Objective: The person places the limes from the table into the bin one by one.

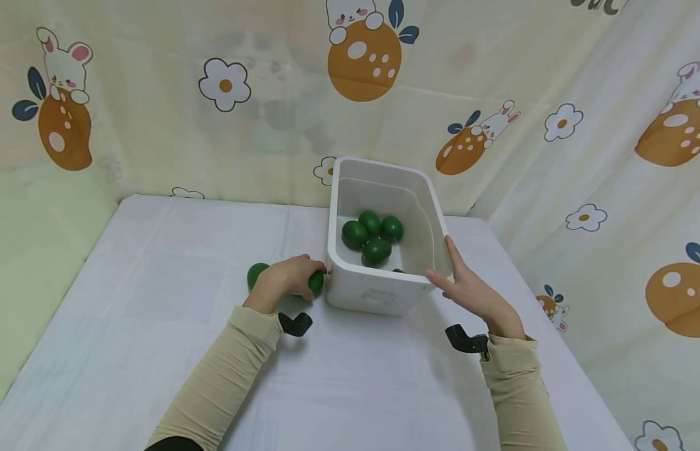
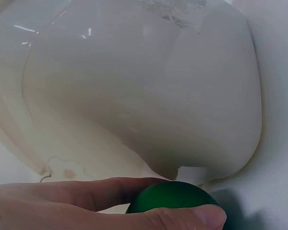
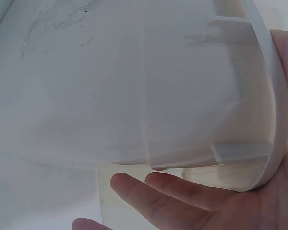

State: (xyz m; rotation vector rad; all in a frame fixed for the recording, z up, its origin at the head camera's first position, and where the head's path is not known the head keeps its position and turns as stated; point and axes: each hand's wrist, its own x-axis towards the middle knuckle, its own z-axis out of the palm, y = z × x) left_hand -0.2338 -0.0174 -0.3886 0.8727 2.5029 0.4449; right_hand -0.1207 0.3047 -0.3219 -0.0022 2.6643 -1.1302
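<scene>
In the head view a white plastic bin (image 1: 378, 291) stands on the table, with several smooth green oval fruits (image 1: 376, 252) on its floor. Beside the bin's left wall, my left hand (image 1: 283, 280) holds a green oval fruit (image 1: 316, 282) between thumb and fingers, seen close up in the left wrist view as a green fruit (image 2: 175, 195). Another green fruit (image 1: 256, 274) shows partly behind that hand. My right hand (image 1: 474, 289) grips the bin's right front corner, thumb at the rim (image 3: 278, 105) and fingers along the outer wall.
White cloth covers the table (image 1: 158, 275). A patterned curtain (image 1: 271, 144) hangs behind and along both sides. Black wrist mounts (image 1: 296, 324) stick out from both sleeves. A scuffed patch (image 1: 379, 295) marks the bin's front wall.
</scene>
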